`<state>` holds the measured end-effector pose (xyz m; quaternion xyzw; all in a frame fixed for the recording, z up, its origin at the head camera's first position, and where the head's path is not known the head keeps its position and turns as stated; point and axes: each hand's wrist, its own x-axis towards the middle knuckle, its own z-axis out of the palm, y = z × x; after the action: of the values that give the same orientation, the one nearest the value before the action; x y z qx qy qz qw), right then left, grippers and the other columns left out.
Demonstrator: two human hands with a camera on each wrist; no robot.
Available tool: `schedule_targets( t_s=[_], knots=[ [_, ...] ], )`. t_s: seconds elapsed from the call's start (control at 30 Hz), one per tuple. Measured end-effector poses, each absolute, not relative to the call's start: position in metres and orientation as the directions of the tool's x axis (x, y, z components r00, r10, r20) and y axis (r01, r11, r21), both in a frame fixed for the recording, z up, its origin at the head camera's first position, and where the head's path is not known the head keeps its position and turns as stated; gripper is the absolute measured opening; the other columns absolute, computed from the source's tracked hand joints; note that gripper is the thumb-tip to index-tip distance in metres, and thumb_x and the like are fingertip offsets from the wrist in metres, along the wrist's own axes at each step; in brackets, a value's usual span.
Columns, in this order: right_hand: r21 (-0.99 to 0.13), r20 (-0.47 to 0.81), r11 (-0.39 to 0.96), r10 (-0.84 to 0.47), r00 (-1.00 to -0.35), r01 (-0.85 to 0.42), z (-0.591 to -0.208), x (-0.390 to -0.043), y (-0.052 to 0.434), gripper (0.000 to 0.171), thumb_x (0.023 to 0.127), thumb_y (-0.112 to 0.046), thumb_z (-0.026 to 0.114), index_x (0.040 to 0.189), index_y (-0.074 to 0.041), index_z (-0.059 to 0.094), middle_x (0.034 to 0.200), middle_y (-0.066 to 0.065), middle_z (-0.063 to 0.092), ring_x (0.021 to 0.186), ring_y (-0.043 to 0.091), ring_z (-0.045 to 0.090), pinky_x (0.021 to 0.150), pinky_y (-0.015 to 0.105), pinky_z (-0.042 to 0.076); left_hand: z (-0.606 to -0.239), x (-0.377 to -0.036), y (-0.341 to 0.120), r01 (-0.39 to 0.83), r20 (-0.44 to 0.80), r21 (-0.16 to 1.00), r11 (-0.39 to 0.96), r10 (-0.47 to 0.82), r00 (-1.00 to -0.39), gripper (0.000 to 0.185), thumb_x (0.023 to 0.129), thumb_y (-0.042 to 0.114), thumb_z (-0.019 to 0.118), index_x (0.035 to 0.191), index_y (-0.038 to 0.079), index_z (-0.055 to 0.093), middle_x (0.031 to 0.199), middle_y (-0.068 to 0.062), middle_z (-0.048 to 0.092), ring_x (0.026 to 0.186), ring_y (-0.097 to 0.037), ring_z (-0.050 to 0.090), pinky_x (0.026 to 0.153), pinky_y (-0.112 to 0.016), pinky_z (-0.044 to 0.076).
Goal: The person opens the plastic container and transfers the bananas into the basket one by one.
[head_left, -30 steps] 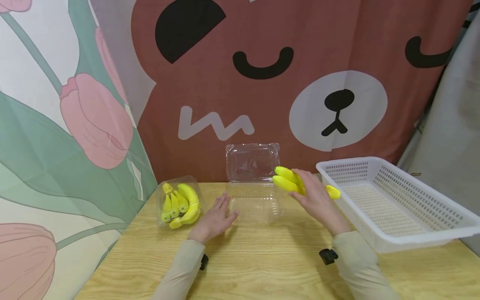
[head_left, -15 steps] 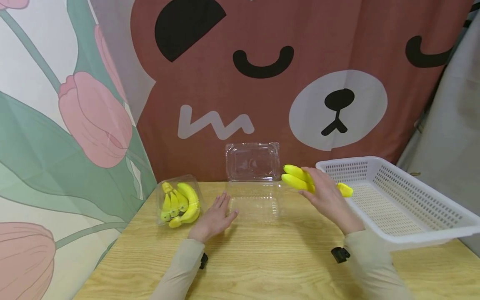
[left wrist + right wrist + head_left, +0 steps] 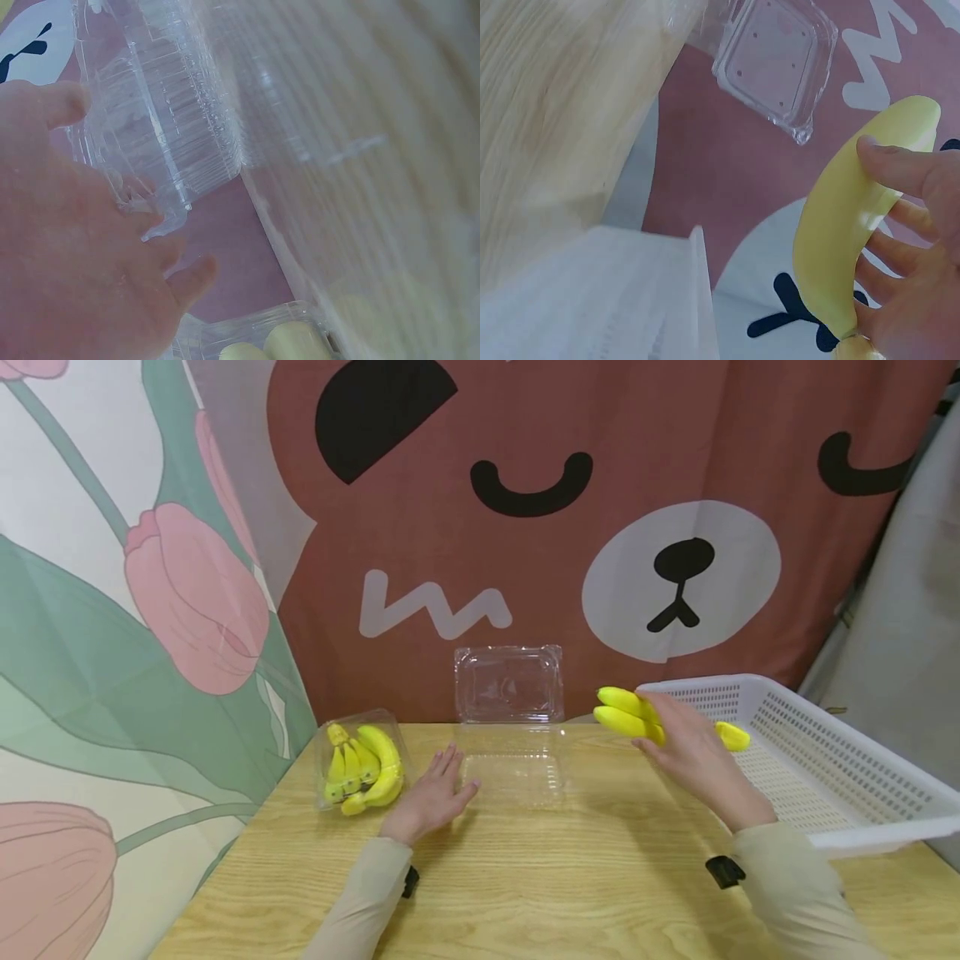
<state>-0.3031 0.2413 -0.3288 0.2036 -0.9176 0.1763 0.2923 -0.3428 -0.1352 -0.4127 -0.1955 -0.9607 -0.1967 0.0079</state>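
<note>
My right hand [image 3: 686, 752] grips a bunch of yellow bananas [image 3: 626, 714] in the air, above the table just at the left rim of the white basket [image 3: 825, 752]; the right wrist view shows fingers curled round a banana [image 3: 855, 247]. My left hand [image 3: 433, 793] lies flat on the wooden table [image 3: 570, 885], fingers straight, beside the left edge of an open clear clamshell box [image 3: 512, 768], whose lid [image 3: 508, 683] stands up against the curtain. Another clear box holding a banana bunch [image 3: 363, 764] sits to the left of that hand.
A printed curtain with a bear face [image 3: 600, 527] hangs right behind the table's far edge. The white perforated basket takes up the right side and overhangs the table edge. Bare wood lies in front between my two sleeves.
My right hand has carried the bananas to the right, from beside the open clamshell to the basket's left rim. The left hand has stayed put.
</note>
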Motion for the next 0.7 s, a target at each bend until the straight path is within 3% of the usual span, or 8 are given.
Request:
schedule_targets(
  t_s=[0.47, 0.7],
  knots=[
    [-0.179, 0.552, 0.885, -0.271, -0.789, -0.429, -0.316, -0.296, 0.288, 0.065, 0.081, -0.009, 0.08, 0.136, 0.004, 0.047, 0.126, 0.026, 0.055, 0.107, 0.043, 0.051, 0.087, 0.063, 0.041, -0.415, -0.344, -0.134, 0.375, 0.096, 0.376, 0.847, 0.367, -0.925, 0.079, 0.102, 0.058, 0.031, 0.157, 0.003, 0.017, 0.163, -0.011, 0.007, 0.148, -0.03, 0.006, 0.119, -0.044, 0.014],
    [-0.197, 0.461, 0.914, -0.234, -0.856, -0.355, -0.312, -0.296, 0.309, 0.068, 0.083, -0.01, 0.078, 0.139, 0.006, 0.043, 0.133, 0.031, 0.05, 0.115, 0.048, 0.047, 0.095, 0.067, 0.037, -0.414, -0.343, -0.134, 0.371, 0.09, 0.388, 0.844, 0.365, -0.926, 0.078, 0.102, 0.057, 0.032, 0.157, 0.004, 0.016, 0.163, -0.01, 0.005, 0.148, -0.028, 0.005, 0.119, -0.043, 0.014]
  ],
)
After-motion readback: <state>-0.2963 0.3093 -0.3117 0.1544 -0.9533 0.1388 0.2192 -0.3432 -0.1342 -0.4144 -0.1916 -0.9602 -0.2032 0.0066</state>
